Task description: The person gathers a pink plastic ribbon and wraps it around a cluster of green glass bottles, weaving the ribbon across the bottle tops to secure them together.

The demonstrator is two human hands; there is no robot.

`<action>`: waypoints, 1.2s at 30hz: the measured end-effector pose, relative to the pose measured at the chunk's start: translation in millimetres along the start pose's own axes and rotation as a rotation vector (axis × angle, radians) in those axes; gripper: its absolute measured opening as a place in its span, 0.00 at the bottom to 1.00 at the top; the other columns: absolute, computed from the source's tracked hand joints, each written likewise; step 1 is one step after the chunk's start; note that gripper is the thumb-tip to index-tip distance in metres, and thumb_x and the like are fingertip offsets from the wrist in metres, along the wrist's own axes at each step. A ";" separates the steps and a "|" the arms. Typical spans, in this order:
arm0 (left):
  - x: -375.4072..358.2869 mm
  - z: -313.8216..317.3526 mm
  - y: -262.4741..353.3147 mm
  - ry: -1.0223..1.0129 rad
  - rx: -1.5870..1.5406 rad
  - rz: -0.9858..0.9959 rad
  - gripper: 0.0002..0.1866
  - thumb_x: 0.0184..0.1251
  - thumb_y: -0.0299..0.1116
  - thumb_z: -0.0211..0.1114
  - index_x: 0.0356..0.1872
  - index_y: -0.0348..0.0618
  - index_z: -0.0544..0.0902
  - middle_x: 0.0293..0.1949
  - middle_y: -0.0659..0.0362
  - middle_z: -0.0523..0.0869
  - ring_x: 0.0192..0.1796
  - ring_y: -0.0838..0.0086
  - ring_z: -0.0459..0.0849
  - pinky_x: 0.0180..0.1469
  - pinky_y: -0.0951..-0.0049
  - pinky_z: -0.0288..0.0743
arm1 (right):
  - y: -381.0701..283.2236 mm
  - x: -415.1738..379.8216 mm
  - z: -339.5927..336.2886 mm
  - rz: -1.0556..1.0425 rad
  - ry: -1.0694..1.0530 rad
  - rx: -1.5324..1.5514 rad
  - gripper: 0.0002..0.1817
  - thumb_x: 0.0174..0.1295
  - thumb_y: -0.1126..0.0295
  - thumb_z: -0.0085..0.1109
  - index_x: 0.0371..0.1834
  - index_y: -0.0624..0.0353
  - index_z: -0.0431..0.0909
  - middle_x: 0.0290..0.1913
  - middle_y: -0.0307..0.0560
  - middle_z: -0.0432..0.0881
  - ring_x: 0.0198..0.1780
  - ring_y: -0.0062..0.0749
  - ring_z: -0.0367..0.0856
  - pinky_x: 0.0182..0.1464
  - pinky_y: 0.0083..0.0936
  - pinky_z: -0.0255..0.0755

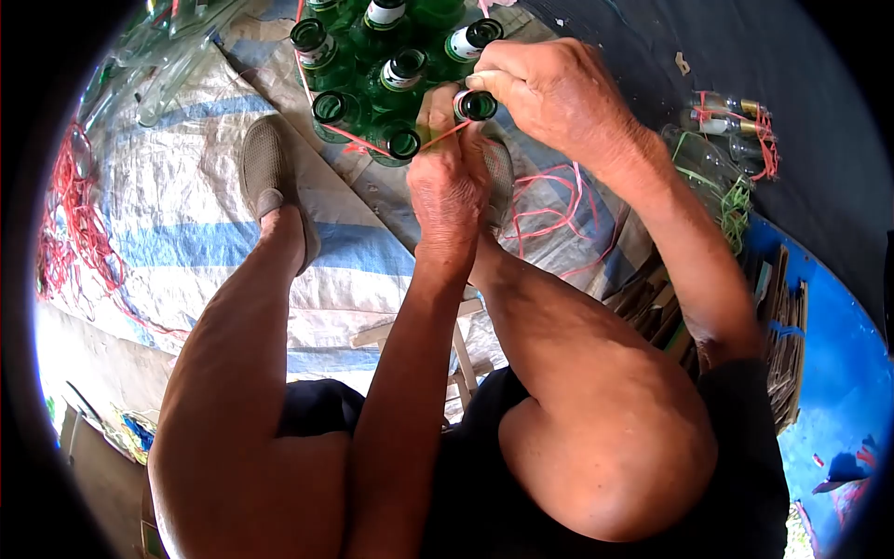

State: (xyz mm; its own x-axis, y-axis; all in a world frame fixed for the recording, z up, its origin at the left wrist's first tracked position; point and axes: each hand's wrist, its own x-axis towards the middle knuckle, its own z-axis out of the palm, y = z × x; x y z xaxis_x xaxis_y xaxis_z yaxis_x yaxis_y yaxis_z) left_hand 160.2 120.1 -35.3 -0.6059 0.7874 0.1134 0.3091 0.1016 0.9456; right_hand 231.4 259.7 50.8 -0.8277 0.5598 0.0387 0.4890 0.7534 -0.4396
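Note:
Several green glass bottles [406, 67] stand upright, close together, at the top of the head view. Pink plastic string [365, 143] runs tight round the outside of their necks. My left hand [449, 177] is closed round the neck of the nearest right bottle [477, 105], with the string crossing by its fingers. Just right of that bottle's mouth is my right hand [557, 98], its thumb and forefinger pinched together. What the pinch holds is hidden; it is close to the string's line round the bottles.
Loose pink string [559, 210] lies right of my foot, and a red string heap [79, 219] at left. Clear bottles [172, 79] lie upper left; tied bottles [731, 126] lie at right. Flattened cardboard [787, 335] is stacked by a blue surface [838, 373]. Striped sheeting [186, 200] covers the ground.

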 end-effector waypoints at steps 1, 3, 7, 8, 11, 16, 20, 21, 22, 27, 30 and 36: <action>-0.6 0.4 0.3 0.002 0.003 -0.009 0.19 0.76 0.25 0.62 0.66 0.37 0.78 0.58 0.44 0.85 0.54 0.46 0.87 0.54 0.59 0.82 | -0.1 -4.8 3.5 0.024 0.038 0.020 0.10 0.67 0.64 0.67 0.32 0.58 0.81 0.25 0.55 0.83 0.30 0.57 0.85 0.31 0.47 0.75; 0.4 0.8 -0.2 0.011 0.009 -0.009 0.19 0.76 0.25 0.62 0.66 0.37 0.78 0.58 0.44 0.85 0.54 0.47 0.87 0.54 0.59 0.82 | -4.6 -11.6 9.3 0.028 0.144 0.086 0.06 0.67 0.68 0.67 0.34 0.57 0.82 0.24 0.54 0.82 0.27 0.54 0.84 0.28 0.43 0.75; 0.6 1.8 -2.6 0.040 0.016 0.048 0.20 0.76 0.24 0.62 0.66 0.37 0.77 0.57 0.44 0.86 0.53 0.47 0.87 0.54 0.59 0.82 | -16.3 -27.1 20.6 0.230 0.250 0.230 0.03 0.68 0.71 0.67 0.38 0.57 0.83 0.24 0.54 0.83 0.25 0.49 0.85 0.28 0.38 0.75; 1.1 2.3 -3.7 0.051 0.018 0.066 0.20 0.76 0.23 0.62 0.66 0.37 0.77 0.57 0.44 0.86 0.53 0.48 0.87 0.54 0.59 0.82 | -19.7 -30.7 23.8 0.269 0.278 0.247 0.03 0.68 0.71 0.66 0.38 0.57 0.82 0.24 0.53 0.82 0.25 0.49 0.85 0.28 0.37 0.75; -0.7 4.1 -6.0 0.050 0.055 0.066 0.21 0.76 0.23 0.62 0.67 0.37 0.77 0.57 0.44 0.86 0.53 0.48 0.87 0.54 0.59 0.82 | -20.1 -42.3 32.0 0.344 0.320 0.319 0.02 0.69 0.74 0.64 0.39 0.58 0.82 0.23 0.54 0.81 0.22 0.41 0.83 0.27 0.34 0.74; -0.2 5.3 -6.0 0.055 0.031 0.053 0.21 0.75 0.23 0.62 0.67 0.38 0.76 0.56 0.45 0.86 0.52 0.48 0.87 0.52 0.58 0.83 | -28.5 -58.8 38.6 0.413 0.313 0.434 0.02 0.70 0.76 0.61 0.37 0.61 0.79 0.22 0.54 0.77 0.20 0.32 0.78 0.26 0.32 0.72; -0.1 5.0 -5.9 0.058 0.031 0.069 0.20 0.75 0.23 0.62 0.66 0.38 0.77 0.55 0.45 0.86 0.51 0.49 0.88 0.51 0.59 0.82 | -31.8 -62.3 42.6 0.405 0.322 0.412 0.04 0.70 0.75 0.61 0.36 0.61 0.77 0.22 0.53 0.76 0.20 0.35 0.78 0.26 0.33 0.72; 1.4 5.2 -7.1 0.055 0.025 0.073 0.20 0.75 0.23 0.62 0.66 0.38 0.77 0.55 0.45 0.86 0.50 0.49 0.88 0.50 0.59 0.82 | -34.1 -62.7 44.1 0.396 0.333 0.407 0.05 0.71 0.75 0.61 0.36 0.61 0.77 0.22 0.54 0.76 0.20 0.37 0.78 0.26 0.33 0.72; 1.8 5.4 -8.1 0.049 0.020 0.075 0.19 0.75 0.23 0.62 0.65 0.38 0.77 0.55 0.45 0.86 0.50 0.49 0.87 0.50 0.59 0.82 | -36.4 -63.5 45.5 0.390 0.342 0.402 0.05 0.71 0.75 0.61 0.36 0.60 0.76 0.22 0.54 0.76 0.20 0.39 0.78 0.26 0.34 0.72; -0.3 4.2 -3.7 0.042 0.007 0.036 0.18 0.76 0.23 0.62 0.64 0.37 0.78 0.55 0.45 0.86 0.50 0.50 0.87 0.51 0.59 0.82 | -41.1 -63.5 43.6 0.364 0.338 0.358 0.03 0.71 0.75 0.61 0.38 0.60 0.77 0.24 0.57 0.79 0.23 0.53 0.80 0.27 0.37 0.74; 0.5 2.9 0.4 0.042 -0.003 0.028 0.18 0.77 0.24 0.61 0.65 0.37 0.77 0.56 0.44 0.85 0.51 0.48 0.87 0.52 0.60 0.82 | -40.9 -65.6 43.0 0.383 0.303 0.350 0.03 0.71 0.75 0.61 0.39 0.60 0.77 0.25 0.57 0.80 0.25 0.54 0.82 0.28 0.38 0.74; -1.8 -2.2 14.1 0.000 0.033 -0.057 0.22 0.79 0.27 0.59 0.70 0.36 0.74 0.57 0.38 0.84 0.51 0.41 0.86 0.50 0.55 0.81 | -43.0 -77.4 48.9 0.386 0.333 0.420 0.04 0.73 0.72 0.60 0.40 0.59 0.78 0.24 0.58 0.78 0.24 0.53 0.79 0.30 0.38 0.74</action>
State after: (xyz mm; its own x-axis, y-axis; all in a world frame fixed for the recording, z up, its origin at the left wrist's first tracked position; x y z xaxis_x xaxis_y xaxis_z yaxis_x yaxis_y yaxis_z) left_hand 164.0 118.8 -21.5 -0.6228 0.7801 0.0596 0.2982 0.1663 0.9399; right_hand 260.9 167.1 22.8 -0.4524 0.8902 0.0538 0.5290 0.3164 -0.7874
